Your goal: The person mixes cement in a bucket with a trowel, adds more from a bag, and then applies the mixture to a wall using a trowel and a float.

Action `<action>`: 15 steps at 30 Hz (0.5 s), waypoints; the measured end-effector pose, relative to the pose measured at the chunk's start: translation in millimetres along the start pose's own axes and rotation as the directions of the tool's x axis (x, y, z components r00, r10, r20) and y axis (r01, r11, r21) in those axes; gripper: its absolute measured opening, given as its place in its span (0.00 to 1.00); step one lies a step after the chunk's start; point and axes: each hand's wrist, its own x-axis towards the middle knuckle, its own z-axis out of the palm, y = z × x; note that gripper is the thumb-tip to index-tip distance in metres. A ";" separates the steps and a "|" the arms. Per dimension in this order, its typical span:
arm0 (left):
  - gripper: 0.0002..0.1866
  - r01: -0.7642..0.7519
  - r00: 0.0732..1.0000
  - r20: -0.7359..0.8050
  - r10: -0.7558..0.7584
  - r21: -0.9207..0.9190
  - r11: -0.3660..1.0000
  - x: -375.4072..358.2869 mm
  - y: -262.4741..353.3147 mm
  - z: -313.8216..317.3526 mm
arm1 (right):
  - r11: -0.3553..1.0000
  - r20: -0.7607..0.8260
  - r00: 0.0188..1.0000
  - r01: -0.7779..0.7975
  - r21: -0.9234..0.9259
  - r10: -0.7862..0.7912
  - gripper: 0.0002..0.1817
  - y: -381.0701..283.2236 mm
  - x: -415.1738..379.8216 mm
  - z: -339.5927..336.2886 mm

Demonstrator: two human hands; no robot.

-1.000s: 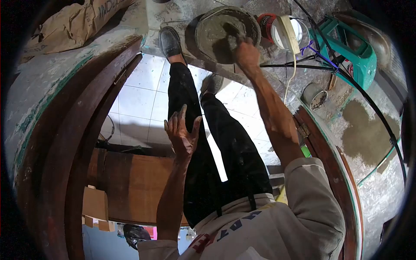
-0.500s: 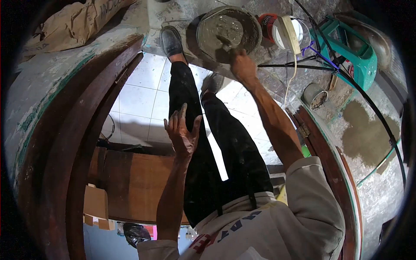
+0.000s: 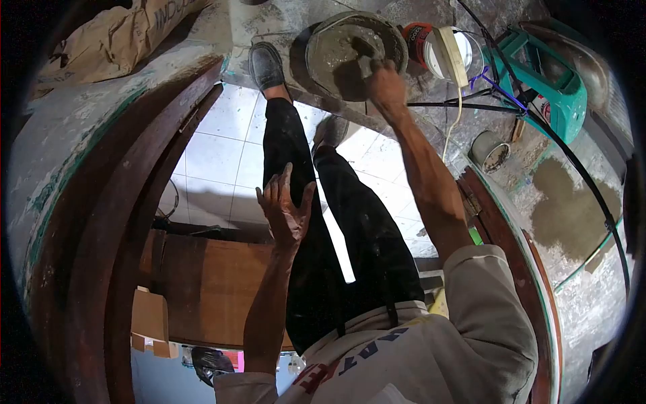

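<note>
My right hand [image 3: 388,87] is closed around the handle of a trowel [image 3: 364,48], over the near right rim of a round tub [image 3: 315,75]. Wet grey mortar [image 3: 336,50] fills the tub, and the trowel's blade is at its surface, partly in shadow. The fist hides most of the handle. Palm up and fingers spread, my left hand [image 3: 286,210] hovers in front of my leg with nothing in it.
Right of the tub stand a red and white pail [image 3: 420,44] and a green plastic stool [image 3: 562,87]. Black cables [image 3: 572,151] cross there, near a small mortar-stained pot [image 3: 489,149]. A paper sack [image 3: 111,44] lies at upper left. Wooden frames [image 3: 101,222] flank me.
My right hand has shifted slightly right and toward the tub, and the trowel blade has moved up and right through the mortar. My left hand stays nearly still.
</note>
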 end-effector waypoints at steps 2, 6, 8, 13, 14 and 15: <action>0.35 0.029 0.999 0.030 -0.029 -0.009 1.000 -6.1 2.9 -2.9 | 0.997 -0.059 0.996 0.072 -0.009 -0.072 0.24 -17.3 -16.2 20.6; 0.33 0.014 1.000 -0.003 -0.014 -0.018 1.000 0.3 5.4 -4.2 | 0.992 0.022 0.993 0.121 -0.039 -0.120 0.20 12.0 -30.0 -6.7; 0.32 0.010 1.000 -0.014 -0.010 -0.017 1.000 -2.9 3.1 -3.3 | 1.000 0.066 0.998 0.002 -0.007 -0.002 0.18 0.0 -31.6 -42.2; 0.32 -0.105 0.987 -0.129 0.091 -0.101 0.989 -12.2 -5.6 7.0 | 0.991 -0.020 0.994 0.104 -0.085 -0.106 0.21 -11.6 -26.0 14.1; 0.32 -0.068 0.994 -0.088 0.064 -0.052 0.996 -5.9 1.2 -0.9 | 0.986 -0.009 0.991 0.134 -0.098 -0.136 0.21 -6.9 -36.4 13.6; 0.32 -0.033 0.998 -0.048 0.033 -0.003 0.999 -2.0 4.3 -5.5 | 0.980 0.004 0.986 0.163 -0.110 -0.164 0.22 2.4 -41.9 15.9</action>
